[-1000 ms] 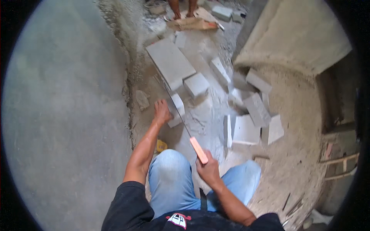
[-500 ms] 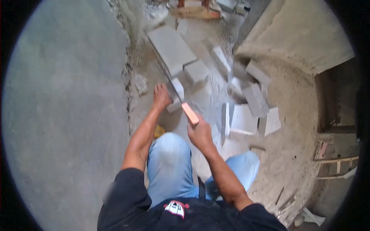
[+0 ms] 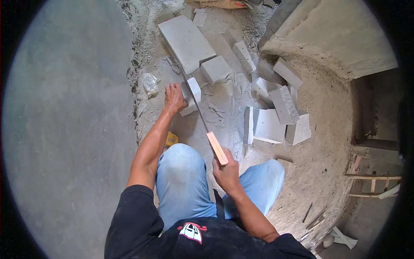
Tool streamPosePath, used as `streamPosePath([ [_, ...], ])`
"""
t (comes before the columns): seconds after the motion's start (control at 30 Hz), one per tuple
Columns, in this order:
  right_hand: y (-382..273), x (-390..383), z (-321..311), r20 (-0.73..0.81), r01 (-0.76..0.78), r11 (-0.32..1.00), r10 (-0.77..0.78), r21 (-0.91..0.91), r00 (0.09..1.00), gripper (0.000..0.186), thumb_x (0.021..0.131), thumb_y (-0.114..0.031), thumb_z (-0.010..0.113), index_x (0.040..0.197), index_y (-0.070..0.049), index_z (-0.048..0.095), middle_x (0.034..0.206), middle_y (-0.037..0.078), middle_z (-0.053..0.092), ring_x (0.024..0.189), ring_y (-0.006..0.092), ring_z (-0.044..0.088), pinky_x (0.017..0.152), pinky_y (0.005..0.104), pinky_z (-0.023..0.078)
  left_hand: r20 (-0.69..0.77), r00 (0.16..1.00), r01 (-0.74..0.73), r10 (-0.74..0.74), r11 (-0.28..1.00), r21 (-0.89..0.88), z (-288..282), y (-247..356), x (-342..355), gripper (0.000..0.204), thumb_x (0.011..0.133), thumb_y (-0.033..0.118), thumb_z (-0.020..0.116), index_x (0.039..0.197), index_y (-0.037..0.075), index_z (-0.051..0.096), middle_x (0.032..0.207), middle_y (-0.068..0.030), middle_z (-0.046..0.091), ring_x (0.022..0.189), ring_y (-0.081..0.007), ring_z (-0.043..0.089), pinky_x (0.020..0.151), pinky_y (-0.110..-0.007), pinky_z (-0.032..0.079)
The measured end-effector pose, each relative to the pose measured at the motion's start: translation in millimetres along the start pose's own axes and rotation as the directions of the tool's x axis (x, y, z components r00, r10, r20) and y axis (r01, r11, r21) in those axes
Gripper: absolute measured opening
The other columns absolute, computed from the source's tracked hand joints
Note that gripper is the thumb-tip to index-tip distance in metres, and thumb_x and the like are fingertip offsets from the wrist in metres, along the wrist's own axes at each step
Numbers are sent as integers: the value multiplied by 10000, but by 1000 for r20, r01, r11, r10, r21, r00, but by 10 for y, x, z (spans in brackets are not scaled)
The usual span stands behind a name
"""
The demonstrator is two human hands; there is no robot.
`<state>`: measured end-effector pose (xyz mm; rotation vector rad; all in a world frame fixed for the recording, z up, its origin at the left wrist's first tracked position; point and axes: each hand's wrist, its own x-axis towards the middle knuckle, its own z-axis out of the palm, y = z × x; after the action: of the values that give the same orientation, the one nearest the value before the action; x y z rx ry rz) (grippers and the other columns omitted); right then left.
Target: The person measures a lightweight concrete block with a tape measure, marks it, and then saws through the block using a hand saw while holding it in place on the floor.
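My right hand (image 3: 227, 167) is closed around the wooden handle of a handsaw (image 3: 217, 148). The saw's thin blade runs away from me, up and to the left, across a small pale block (image 3: 194, 89). My left hand (image 3: 175, 97) grips that block at its left side, with the fingers bent over its edge. How deep the blade sits in the block cannot be made out. Just beyond lies a large flat pale slab (image 3: 186, 42), with a shorter block (image 3: 215, 69) beside its near right corner.
Several cut blocks (image 3: 269, 125) lie piled to the right on the dusty ground. A crumpled clear plastic bag (image 3: 150, 84) is left of my left hand. A yellow tool (image 3: 171, 139) rests by my left knee. A grey wall (image 3: 69, 129) rises along the left.
My right hand has pulled the saw back toward me, so more blade shows between block and handle. My left hand stays on the block. The whole view has shifted slightly.
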<state>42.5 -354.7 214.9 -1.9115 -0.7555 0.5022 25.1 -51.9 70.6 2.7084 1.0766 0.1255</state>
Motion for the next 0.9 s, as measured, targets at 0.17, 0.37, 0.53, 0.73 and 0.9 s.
streamPosePath([
  [0.17,19,310,43,87,-145,979,159,-147,984,271,843,-79,613,1106,-41,565,885,257,646,833,453,632,682,504,517,38,999,-9,11,998,-56,34,92,-66,739,521,173,791,1133,-35,433,1091,-212,477,1048,-399,466,954,-450,398],
  [0.37,-6,4,-34,27,61,997,-60,-39,998,326,836,-47,609,1160,-43,570,1003,249,636,828,435,645,697,479,531,0,1000,2,-2,1000,-12,26,0,-62,738,511,180,804,1124,-8,437,1095,-202,484,1034,-388,479,938,-443,422],
  [0.53,37,207,-76,161,-135,965,173,-223,972,365,845,-51,604,1206,-39,552,987,228,653,835,411,663,712,476,532,18,1000,-16,17,999,-33,77,20,41,704,532,160,778,1119,-13,430,1096,-208,489,1030,-402,480,944,-451,428],
  [0.73,-46,419,-36,96,2,979,18,-203,995,374,834,-31,615,1202,-46,550,914,213,661,870,422,661,740,472,537,18,998,-58,58,998,-29,61,-20,80,660,570,165,748,1120,-21,435,1101,-214,493,1028,-408,488,954,-454,429],
  [0.9,137,79,32,84,-89,996,91,-29,992,336,823,-73,637,1144,-53,540,861,250,658,867,450,646,707,473,529,-2,992,-125,125,992,33,5,140,-163,675,546,127,764,1118,-19,437,1118,-208,482,1037,-403,489,960,-446,437],
])
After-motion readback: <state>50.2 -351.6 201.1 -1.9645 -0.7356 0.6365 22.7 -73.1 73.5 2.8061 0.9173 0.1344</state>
